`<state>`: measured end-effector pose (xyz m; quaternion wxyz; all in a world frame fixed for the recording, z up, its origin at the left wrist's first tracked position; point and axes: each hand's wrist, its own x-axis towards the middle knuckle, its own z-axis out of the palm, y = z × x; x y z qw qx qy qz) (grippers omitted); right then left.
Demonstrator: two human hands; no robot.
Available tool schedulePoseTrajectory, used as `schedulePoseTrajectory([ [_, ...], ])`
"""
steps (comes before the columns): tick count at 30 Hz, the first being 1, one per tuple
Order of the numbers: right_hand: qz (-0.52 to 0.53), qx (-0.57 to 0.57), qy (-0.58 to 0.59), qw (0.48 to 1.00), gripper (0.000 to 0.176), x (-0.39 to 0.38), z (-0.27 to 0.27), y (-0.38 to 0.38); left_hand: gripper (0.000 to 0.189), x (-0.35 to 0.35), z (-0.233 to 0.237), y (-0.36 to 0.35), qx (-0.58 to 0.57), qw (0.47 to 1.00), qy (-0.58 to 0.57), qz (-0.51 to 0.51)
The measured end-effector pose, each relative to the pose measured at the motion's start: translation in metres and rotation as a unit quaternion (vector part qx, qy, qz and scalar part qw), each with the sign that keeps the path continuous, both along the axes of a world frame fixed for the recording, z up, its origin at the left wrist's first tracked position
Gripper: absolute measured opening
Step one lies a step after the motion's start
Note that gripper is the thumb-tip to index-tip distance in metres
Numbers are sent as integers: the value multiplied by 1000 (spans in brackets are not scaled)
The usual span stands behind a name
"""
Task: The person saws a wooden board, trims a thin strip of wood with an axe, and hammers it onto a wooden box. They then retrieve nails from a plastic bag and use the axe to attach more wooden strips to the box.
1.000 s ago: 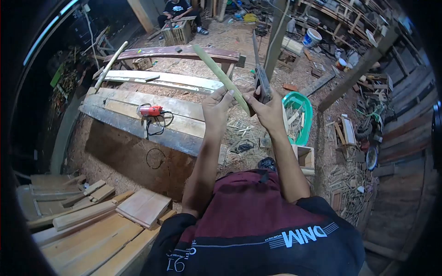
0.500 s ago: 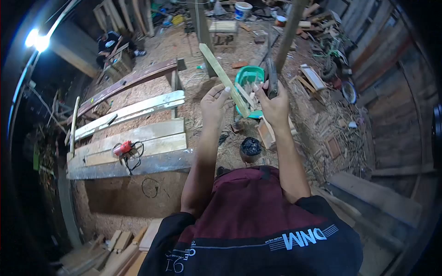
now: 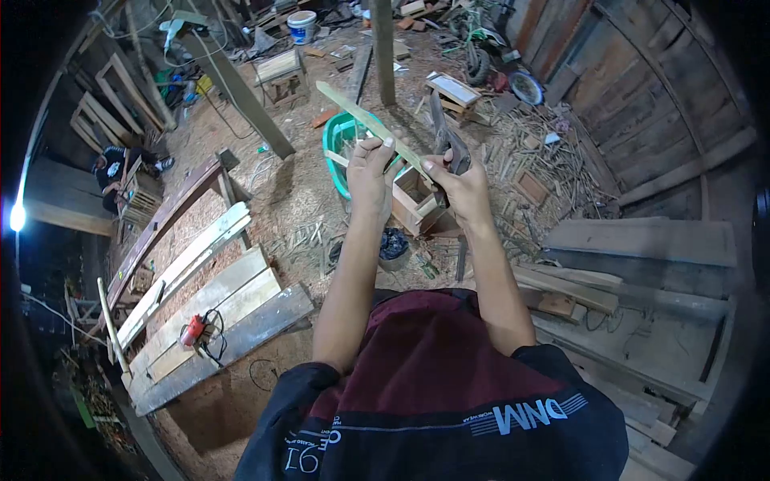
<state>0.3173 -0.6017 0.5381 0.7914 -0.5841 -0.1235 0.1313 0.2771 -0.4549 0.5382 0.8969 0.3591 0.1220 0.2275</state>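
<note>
My left hand (image 3: 369, 175) grips a long pale wooden strip (image 3: 350, 105) between thumb and fingers, its pointed end slanting up and away to the left. My right hand (image 3: 467, 191) is closed round a dark, machete-like blade tool (image 3: 440, 122) that points up and away from me. The right thumb lies at the strip's near end, close beside the tool. Beneath the hands stand a green tub (image 3: 330, 170) with wood pieces in it and an open wooden box (image 3: 407, 216). A black plastic-lined container (image 3: 393, 243) sits just nearer to me, partly covered by my left forearm.
On the left, planks (image 3: 216, 317) form a bench bearing a red corded power tool (image 3: 192, 330). A person (image 3: 115, 172) sits farther back by a wooden crate. Posts (image 3: 383, 52) rise ahead. Scrap wood (image 3: 513, 164) litters the floor to the right, beside boards (image 3: 642, 240).
My view has swung to the right. The strip's near end has come closer to the right hand and the blade tool, which now tilts more to the left. Both hands keep their holds.
</note>
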Motion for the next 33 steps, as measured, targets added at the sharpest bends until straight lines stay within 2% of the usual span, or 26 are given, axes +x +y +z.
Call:
schedulePoseTrajectory([
  [2, -18, -2, -32, 999, 22, 3, -6, -11, 22, 7, -3, -11, 3, 1000, 9, -8],
  [3, -21, -5, -48, 999, 23, 3, -7, -16, 33, 9, 0, -17, 20, 1000, 23, 3],
  [6, -18, 6, -51, 999, 24, 7, -7, -25, 36, 18, -3, -24, 52, 997, 51, 10],
  [16, -11, 10, 30, 999, 23, 12, -2, -28, 28, 27, 11, -30, 120, 990, 71, 20],
  [19, -16, 37, 36, 999, 14, 13, -9, -27, 26, 30, 8, -32, 125, 990, 73, 10],
  [22, -3, 9, 36, 999, 13, 13, -5, -28, 22, 31, 1, -35, 116, 992, 42, -13],
  [25, -25, -4, 43, 999, 14, 11, -9, -28, 21, 29, -5, -36, 97, 993, 62, -34],
  [28, -81, -70, -6, 994, 16, 13, -40, -32, 19, 32, -43, -31, 115, 990, 71, -47],
  [29, -104, -102, 6, 989, 23, 11, -51, -34, 19, 29, -55, -30, 145, 984, 92, -45],
  [33, -141, -188, 63, 970, 35, 5, -90, -49, 16, 15, -110, -34, 134, 978, 158, -32],
])
